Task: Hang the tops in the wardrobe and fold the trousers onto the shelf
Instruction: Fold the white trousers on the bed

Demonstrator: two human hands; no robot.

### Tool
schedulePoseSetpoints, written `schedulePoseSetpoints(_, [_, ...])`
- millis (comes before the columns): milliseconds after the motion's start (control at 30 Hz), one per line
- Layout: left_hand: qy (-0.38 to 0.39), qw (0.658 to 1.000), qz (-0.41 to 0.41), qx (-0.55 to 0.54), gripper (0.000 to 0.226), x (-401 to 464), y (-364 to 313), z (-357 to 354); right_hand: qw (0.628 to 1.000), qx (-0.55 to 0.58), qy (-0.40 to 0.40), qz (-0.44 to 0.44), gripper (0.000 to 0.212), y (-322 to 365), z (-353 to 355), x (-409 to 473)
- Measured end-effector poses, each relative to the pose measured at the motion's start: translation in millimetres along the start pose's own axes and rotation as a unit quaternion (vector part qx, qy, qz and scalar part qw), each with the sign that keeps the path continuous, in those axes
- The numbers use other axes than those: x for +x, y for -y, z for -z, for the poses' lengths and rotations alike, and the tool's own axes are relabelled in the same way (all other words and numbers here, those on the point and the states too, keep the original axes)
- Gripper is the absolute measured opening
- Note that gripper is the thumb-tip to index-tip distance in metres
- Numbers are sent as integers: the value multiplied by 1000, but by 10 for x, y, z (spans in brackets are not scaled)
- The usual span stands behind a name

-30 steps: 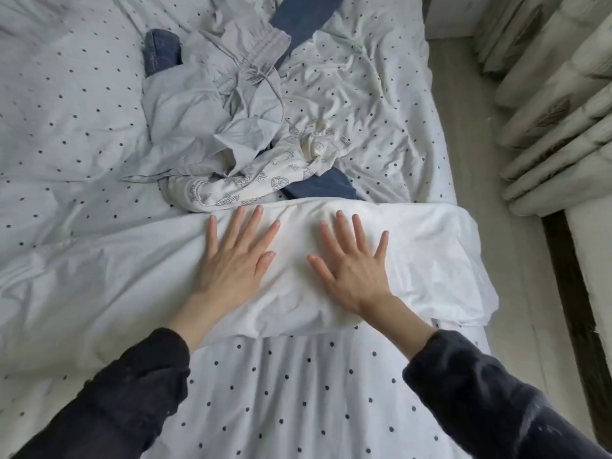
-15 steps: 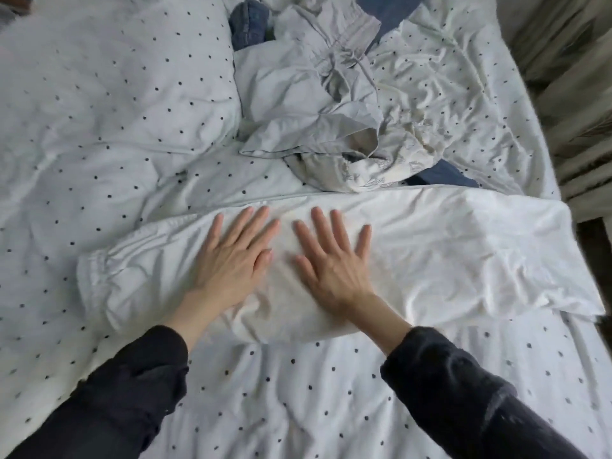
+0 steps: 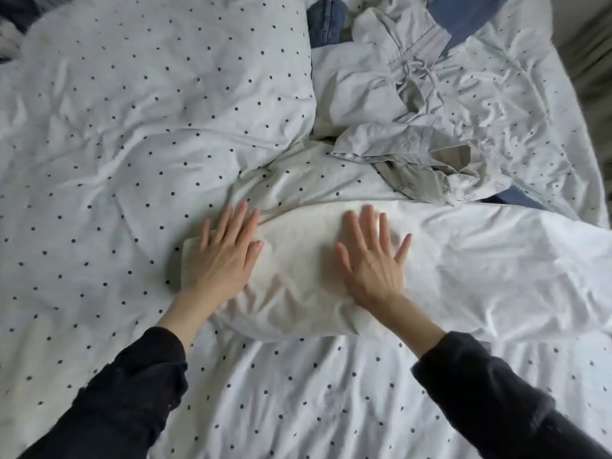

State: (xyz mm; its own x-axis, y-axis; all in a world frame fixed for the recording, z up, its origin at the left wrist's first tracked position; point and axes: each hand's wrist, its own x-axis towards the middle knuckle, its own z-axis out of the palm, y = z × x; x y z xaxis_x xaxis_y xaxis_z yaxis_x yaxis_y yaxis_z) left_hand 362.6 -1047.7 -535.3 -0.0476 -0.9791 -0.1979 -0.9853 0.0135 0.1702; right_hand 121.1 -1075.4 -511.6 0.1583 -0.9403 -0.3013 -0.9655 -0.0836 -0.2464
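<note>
A long white garment [image 3: 463, 260], folded lengthwise, lies across the dotted bed cover [image 3: 132, 160]. My left hand [image 3: 225, 256] presses flat on its left end, fingers straight. My right hand [image 3: 371, 260] lies flat on the white cloth a little to the right, fingers spread. Behind them sits a heap of clothes: a pale grey drawstring garment [image 3: 390, 94], a printed light piece [image 3: 443, 187], blue jeans [image 3: 326, 21] and dark blue cloth [image 3: 463, 14].
A plump dotted pillow or duvet fold [image 3: 165, 77] rises at the back left. The bed's right edge [image 3: 592, 180] drops off beside a dark strip of room. The near part of the cover is flat.
My left hand has slid left along the white garment to its end, and my right hand has followed. The view has swung left, so the clothes heap now sits at the upper right.
</note>
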Motion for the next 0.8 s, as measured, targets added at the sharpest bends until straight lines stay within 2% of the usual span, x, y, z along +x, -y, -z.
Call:
schedulePoseSetpoints(67, [-13,999,9,-45,67,-74,82,11,997,-3,-4,82,72,324,-31,-72])
schedulePoseSetpoints(167, [4,987,86,-139,68,-228,275,-36,984,-24,4,176,68,862,-238,-206])
schedulePoseSetpoints(233, [21,961,132,-242,61,-368,363,-82,981,-41,26,188,66,1052,-413,-253])
schedulePoseSetpoints(300, [21,914,174,-365,61,-487,460,-125,982,-71,38,172,69,1071,-553,-222])
schedulePoseSetpoints(367, [41,852,230,-468,69,-542,551,-177,982,-95,22,163,72,1009,-611,-183])
schedulePoseSetpoints(433, [71,756,312,-571,88,-577,609,-206,980,-114,28,162,74,972,-664,-154])
schedulePoseSetpoints(467, [79,725,327,-601,89,-561,611,-205,979,-121,32,161,74,954,-668,-145])
schedulePoseSetpoints(500, [79,713,325,-616,76,-583,609,-195,977,-128,35,165,74,973,-669,-160])
schedulePoseSetpoints(567, [67,732,306,-605,46,-583,601,-178,977,-127,31,168,74,982,-665,-163])
schedulePoseSetpoints(633, [70,731,289,-614,40,-579,620,-149,978,-118,30,167,74,970,-655,-170])
schedulePoseSetpoints(800, [96,681,251,-681,25,-503,728,69,977,-116,34,177,72,924,-601,-165])
